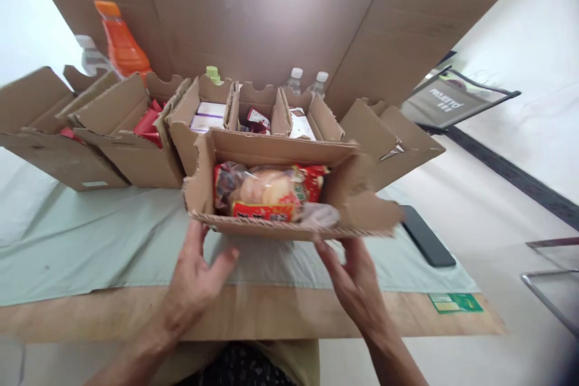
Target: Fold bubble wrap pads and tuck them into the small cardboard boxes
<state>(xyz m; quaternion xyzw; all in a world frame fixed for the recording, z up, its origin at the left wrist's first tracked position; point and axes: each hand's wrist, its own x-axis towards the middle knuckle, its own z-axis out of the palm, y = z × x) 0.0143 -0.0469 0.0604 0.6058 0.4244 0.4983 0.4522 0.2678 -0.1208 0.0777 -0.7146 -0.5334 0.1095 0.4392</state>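
Note:
Both hands are at the near side of an open cardboard box (pixel 271 143), which is tilted toward me in front of a row of similar boxes. My left hand (pixel 199 277) supports its lower left part; the fingertips go out of sight beneath it and the thumb stands apart from the wall. My right hand (pixel 353 277) grips the lower right part, fingers partly hidden under the box. Inside lie a clear-and-red snack packet (pixel 266 190), seemingly holding round pale pieces, and a whitish translucent item (pixel 319 216) I cannot make out.
Several boxes (pixel 131 160) stand behind, holding red packets and white cartons. An orange bottle (pixel 124 48) and clear bottles (pixel 295 79) stand before a tall cardboard panel (pixel 266 18). A black phone (pixel 427 238) and green card (pixel 456 303) lie right; a folding chair (pixel 452 99) stands beyond.

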